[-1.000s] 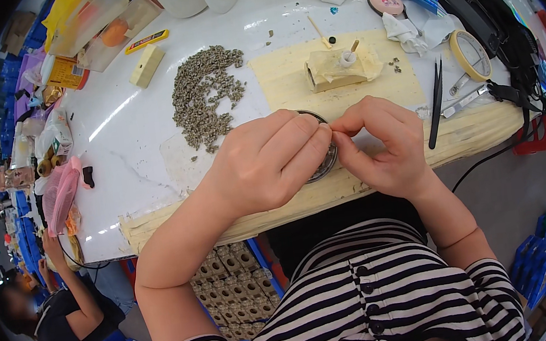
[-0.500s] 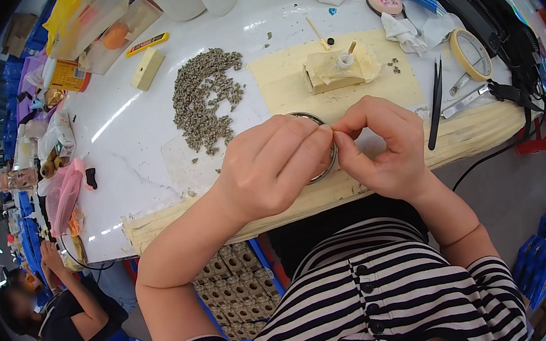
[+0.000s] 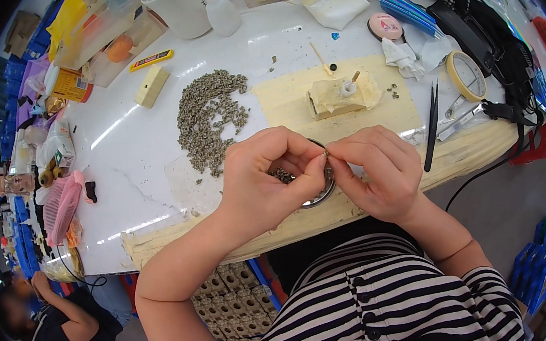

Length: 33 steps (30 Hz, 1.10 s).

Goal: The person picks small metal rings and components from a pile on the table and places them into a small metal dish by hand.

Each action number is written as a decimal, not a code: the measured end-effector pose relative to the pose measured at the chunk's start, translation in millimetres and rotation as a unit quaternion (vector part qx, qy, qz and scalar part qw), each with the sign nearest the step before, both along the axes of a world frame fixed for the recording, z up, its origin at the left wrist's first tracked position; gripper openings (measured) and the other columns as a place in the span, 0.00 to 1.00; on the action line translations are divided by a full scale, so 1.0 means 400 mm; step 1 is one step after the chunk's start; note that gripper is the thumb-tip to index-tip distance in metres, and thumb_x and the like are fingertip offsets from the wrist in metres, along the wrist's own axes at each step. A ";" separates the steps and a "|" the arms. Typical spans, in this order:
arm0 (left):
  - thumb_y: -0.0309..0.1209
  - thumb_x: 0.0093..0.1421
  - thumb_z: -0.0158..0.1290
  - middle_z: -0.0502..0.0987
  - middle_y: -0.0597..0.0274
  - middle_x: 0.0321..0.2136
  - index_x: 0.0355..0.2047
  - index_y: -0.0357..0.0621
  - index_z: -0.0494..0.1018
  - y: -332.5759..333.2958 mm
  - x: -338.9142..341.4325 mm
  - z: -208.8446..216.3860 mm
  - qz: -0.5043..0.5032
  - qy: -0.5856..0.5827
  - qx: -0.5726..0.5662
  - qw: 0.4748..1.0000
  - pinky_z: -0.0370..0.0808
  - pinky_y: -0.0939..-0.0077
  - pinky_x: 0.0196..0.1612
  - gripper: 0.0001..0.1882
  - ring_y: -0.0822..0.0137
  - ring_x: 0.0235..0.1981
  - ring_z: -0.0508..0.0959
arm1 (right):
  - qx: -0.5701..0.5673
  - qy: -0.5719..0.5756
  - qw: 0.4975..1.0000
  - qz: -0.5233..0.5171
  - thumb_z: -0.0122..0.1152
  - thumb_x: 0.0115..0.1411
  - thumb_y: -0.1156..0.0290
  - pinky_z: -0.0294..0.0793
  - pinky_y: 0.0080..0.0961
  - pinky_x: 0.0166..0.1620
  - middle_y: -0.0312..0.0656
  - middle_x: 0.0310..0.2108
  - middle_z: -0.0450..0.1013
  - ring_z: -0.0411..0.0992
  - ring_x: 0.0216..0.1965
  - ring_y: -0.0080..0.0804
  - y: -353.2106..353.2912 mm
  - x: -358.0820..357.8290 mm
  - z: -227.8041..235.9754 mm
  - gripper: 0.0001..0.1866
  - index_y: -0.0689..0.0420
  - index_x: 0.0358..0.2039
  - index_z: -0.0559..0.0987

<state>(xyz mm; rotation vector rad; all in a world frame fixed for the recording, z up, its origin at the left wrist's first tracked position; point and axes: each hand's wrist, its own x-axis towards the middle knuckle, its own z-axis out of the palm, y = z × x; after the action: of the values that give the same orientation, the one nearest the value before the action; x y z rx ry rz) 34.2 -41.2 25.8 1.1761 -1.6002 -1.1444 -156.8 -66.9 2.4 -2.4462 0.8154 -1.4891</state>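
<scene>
Over a round metal-rimmed dish (image 3: 323, 198), my left hand (image 3: 271, 181) and my right hand (image 3: 381, 171) meet fingertip to fingertip. Both are closed in a pinch, thumb against forefinger. Something tiny seems to sit between the fingertips, too small to name. Small grey metallic pieces (image 3: 282, 175) show in the dish through the gap of my left hand, which hides much of it. Left of the dish spreads a loose pile of similar pieces (image 3: 204, 131). Beyond my hands, a tape-covered block (image 3: 339, 101) holds a small white cup with a stick in it.
Black tweezers (image 3: 432, 129) lie right of my right hand, near a tape roll (image 3: 465, 76) and a metal ruler (image 3: 461, 121). A pale block (image 3: 151, 86) and a yellow box cutter (image 3: 151, 60) lie behind the pile. At the lower left sits another person (image 3: 68, 322).
My left hand has turned and its fingers have curled, baring pieces in the dish. My right fingers have come closer together. The whole view has shifted slightly.
</scene>
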 end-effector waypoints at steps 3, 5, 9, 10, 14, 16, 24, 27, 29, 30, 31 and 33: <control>0.19 0.57 0.60 0.79 0.64 0.29 0.32 0.33 0.77 -0.001 0.007 0.002 -0.012 0.020 0.053 0.998 0.76 0.86 0.33 0.03 0.79 0.29 0.78 | -0.001 0.009 1.000 0.000 0.69 0.44 0.84 0.76 0.28 0.28 0.42 0.26 0.75 0.76 0.26 0.38 0.003 0.002 -0.001 0.13 0.63 0.32 0.78; 0.20 0.57 0.60 0.79 0.64 0.29 0.32 0.33 0.77 -0.003 0.008 0.009 -0.014 0.027 0.087 0.996 0.76 0.86 0.33 0.03 0.80 0.29 0.78 | -0.001 0.011 1.000 0.001 0.68 0.44 0.84 0.76 0.28 0.28 0.42 0.26 0.75 0.76 0.26 0.38 0.003 0.004 -0.002 0.13 0.63 0.32 0.78; 0.20 0.58 0.59 0.79 0.64 0.28 0.32 0.33 0.76 -0.004 0.006 0.026 -0.024 0.045 0.158 0.986 0.76 0.86 0.33 0.03 0.80 0.29 0.78 | -0.004 0.016 1.000 0.009 0.68 0.43 0.84 0.76 0.27 0.27 0.42 0.25 0.75 0.75 0.25 0.38 0.005 0.002 -0.005 0.13 0.62 0.31 0.78; 0.20 0.58 0.59 0.79 0.64 0.28 0.32 0.33 0.76 -0.002 0.005 0.023 -0.026 0.052 0.162 0.985 0.76 0.86 0.33 0.03 0.80 0.29 0.78 | -0.006 0.018 1.000 0.011 0.68 0.43 0.84 0.75 0.27 0.27 0.42 0.25 0.75 0.75 0.25 0.37 0.006 0.002 -0.006 0.13 0.62 0.31 0.78; 0.21 0.59 0.59 0.79 0.64 0.28 0.32 0.33 0.75 0.003 0.000 0.016 -0.030 0.100 0.189 0.976 0.76 0.86 0.34 0.04 0.79 0.29 0.78 | 0.008 0.009 1.000 0.006 0.68 0.42 0.85 0.75 0.28 0.27 0.42 0.25 0.75 0.75 0.24 0.38 0.001 -0.001 -0.001 0.13 0.62 0.31 0.78; 0.21 0.60 0.59 0.79 0.63 0.29 0.33 0.33 0.75 0.002 0.001 0.012 -0.026 0.133 0.203 0.970 0.77 0.85 0.34 0.04 0.79 0.30 0.78 | 0.019 -0.005 1.000 0.012 0.68 0.42 0.85 0.75 0.28 0.27 0.42 0.25 0.75 0.75 0.25 0.38 -0.001 0.000 -0.002 0.13 0.62 0.30 0.78; 0.22 0.62 0.57 0.80 0.62 0.30 0.35 0.34 0.76 -0.009 0.012 0.008 -0.031 0.160 0.213 0.964 0.78 0.84 0.35 0.03 0.77 0.30 0.79 | 0.033 -0.016 0.999 0.016 0.68 0.43 0.85 0.76 0.28 0.28 0.44 0.26 0.77 0.76 0.25 0.38 -0.003 0.003 0.003 0.12 0.63 0.31 0.80; 0.22 0.62 0.57 0.80 0.62 0.30 0.35 0.34 0.76 -0.007 0.012 0.012 -0.028 0.145 0.199 0.969 0.78 0.84 0.35 0.03 0.77 0.30 0.79 | 0.035 -0.012 0.999 0.013 0.69 0.43 0.85 0.76 0.27 0.28 0.43 0.25 0.76 0.76 0.25 0.38 -0.003 0.002 0.001 0.12 0.63 0.31 0.80; 0.22 0.62 0.57 0.80 0.62 0.30 0.35 0.33 0.76 -0.007 0.013 0.011 -0.029 0.143 0.195 0.970 0.78 0.84 0.35 0.03 0.77 0.30 0.79 | 0.034 -0.007 0.999 0.013 0.69 0.44 0.85 0.76 0.27 0.28 0.43 0.25 0.76 0.76 0.25 0.38 -0.003 0.002 0.000 0.12 0.62 0.31 0.80; 0.22 0.62 0.57 0.80 0.62 0.30 0.35 0.33 0.76 -0.007 0.013 0.011 -0.029 0.141 0.193 0.971 0.77 0.84 0.34 0.03 0.78 0.30 0.79 | 0.032 -0.004 0.999 0.014 0.69 0.44 0.85 0.76 0.27 0.28 0.43 0.25 0.76 0.76 0.25 0.38 -0.004 0.001 -0.001 0.12 0.62 0.30 0.80; 0.22 0.62 0.58 0.80 0.62 0.29 0.35 0.33 0.76 -0.008 0.014 0.013 -0.032 0.133 0.194 0.971 0.77 0.84 0.34 0.03 0.78 0.30 0.79 | 0.030 0.000 0.999 0.015 0.68 0.43 0.85 0.76 0.27 0.28 0.43 0.25 0.76 0.76 0.25 0.38 -0.005 0.001 -0.001 0.12 0.62 0.30 0.80; 0.22 0.62 0.58 0.79 0.62 0.29 0.34 0.33 0.76 -0.011 0.016 0.017 -0.038 0.116 0.196 0.973 0.77 0.85 0.34 0.04 0.78 0.30 0.79 | 0.030 0.004 0.999 0.016 0.68 0.43 0.85 0.75 0.27 0.27 0.42 0.24 0.75 0.76 0.25 0.38 -0.003 0.001 0.002 0.12 0.62 0.30 0.79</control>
<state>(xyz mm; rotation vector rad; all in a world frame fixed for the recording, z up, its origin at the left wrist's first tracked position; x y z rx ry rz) 40.6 -45.5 32.7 1.1797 -1.2837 -1.6385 -156.5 -68.1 3.1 -2.4121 0.8067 -1.4226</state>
